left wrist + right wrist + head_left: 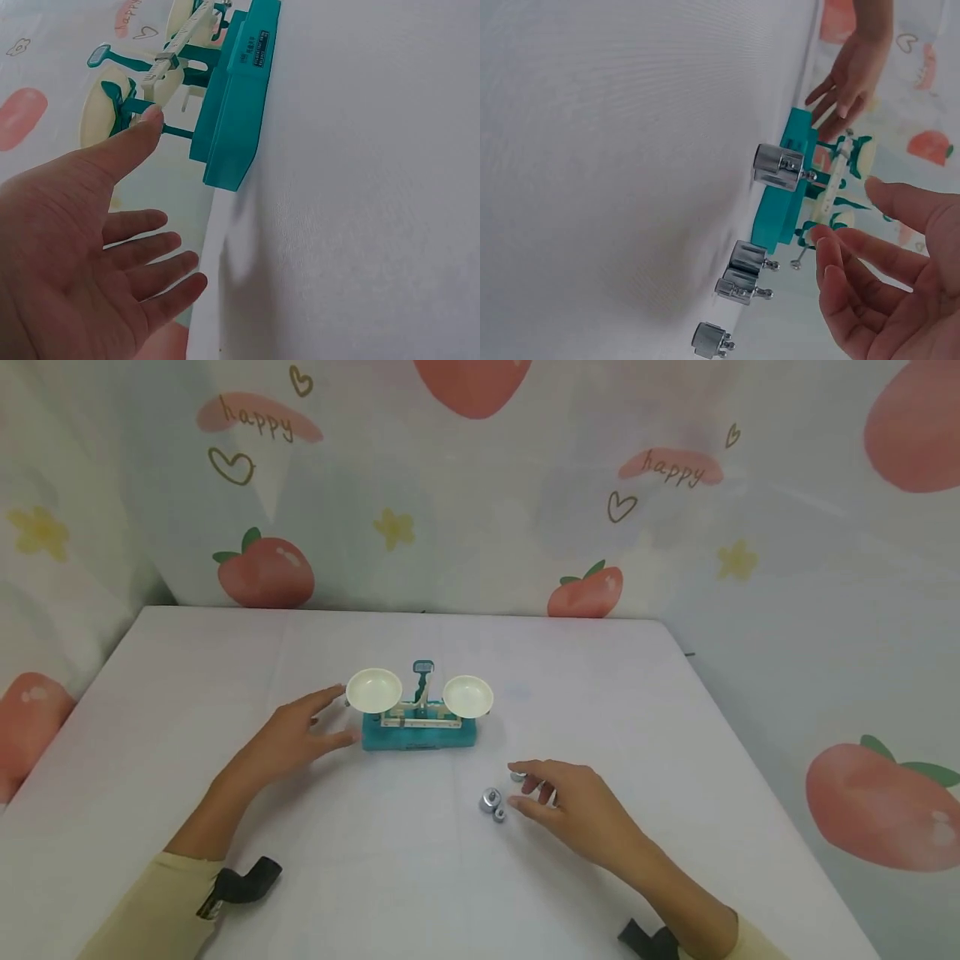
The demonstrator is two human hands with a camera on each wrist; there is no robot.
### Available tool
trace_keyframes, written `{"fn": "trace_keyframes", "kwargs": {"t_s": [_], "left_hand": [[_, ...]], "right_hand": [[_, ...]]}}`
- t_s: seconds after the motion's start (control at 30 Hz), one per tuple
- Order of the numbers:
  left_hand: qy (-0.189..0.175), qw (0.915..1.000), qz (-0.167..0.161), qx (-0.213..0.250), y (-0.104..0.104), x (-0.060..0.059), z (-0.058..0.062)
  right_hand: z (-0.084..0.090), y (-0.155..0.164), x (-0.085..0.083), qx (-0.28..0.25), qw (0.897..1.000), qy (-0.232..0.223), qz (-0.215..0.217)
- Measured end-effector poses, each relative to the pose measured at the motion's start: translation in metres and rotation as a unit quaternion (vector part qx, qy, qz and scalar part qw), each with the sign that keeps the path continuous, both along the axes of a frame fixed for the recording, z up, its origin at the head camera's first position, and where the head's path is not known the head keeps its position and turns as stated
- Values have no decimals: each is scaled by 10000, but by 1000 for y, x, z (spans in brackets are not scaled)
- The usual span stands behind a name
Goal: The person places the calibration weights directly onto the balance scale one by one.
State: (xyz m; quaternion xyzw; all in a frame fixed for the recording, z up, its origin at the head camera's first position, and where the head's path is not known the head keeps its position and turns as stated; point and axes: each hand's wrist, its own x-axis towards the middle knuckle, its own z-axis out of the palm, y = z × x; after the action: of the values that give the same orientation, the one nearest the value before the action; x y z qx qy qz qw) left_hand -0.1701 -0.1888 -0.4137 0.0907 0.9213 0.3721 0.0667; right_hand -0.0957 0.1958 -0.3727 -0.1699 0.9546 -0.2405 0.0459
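Head view: there's a teal balance scale (pixel 420 737) around the middle of the white surface (pixel 360 860), with two cream pans (pixel 468 697) up top. Left hand (pixel 292 739) is right beside its left end, thumb and fingers apart, nothing in the grip. Right hand (pixel 577 806) is nearer the camera and off to the right, thumb and fingertips apart too, by some little silvery weights (pixel 491 800). The backdrop (pixel 480 510) has "happy" written on it twice, on pink patches (pixel 258 417), plus hearts and red fruit.

Left wrist view: palm and spread fingers, with the thumb tip lined up with the scale's beam (pixel 178 54); can't tell if they touch. The base has a dark label (pixel 260 49) and some characters next to it, way too small for me to read.

Right wrist view: bent fingers, thumb held apart from them, no weight in between. The knobbed metal weights stand on the surface near the hand, and I can't make out any markings on them.
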Motion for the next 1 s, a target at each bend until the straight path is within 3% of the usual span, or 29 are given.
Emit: {"fn": "trace_keyframes", "kwargs": {"t_s": [0.2, 0.5, 0.77, 1.0], "left_hand": [[106, 9991, -112, 399, 6, -14, -8], [-97, 9938, -256, 1078, 10, -24, -20], [-65, 9862, -349, 1614, 10, -28, -29], [-71, 9856, -326, 1655, 11, -26, -33]], "right_hand": [[-3, -5, -4, -326, 9988, -157, 321], [-11, -12, -10, -668, 9959, -518, 321], [-19, -14, -15, -905, 9935, -607, 344], [-24, -15, -18, -1016, 9916, -726, 327]]}}
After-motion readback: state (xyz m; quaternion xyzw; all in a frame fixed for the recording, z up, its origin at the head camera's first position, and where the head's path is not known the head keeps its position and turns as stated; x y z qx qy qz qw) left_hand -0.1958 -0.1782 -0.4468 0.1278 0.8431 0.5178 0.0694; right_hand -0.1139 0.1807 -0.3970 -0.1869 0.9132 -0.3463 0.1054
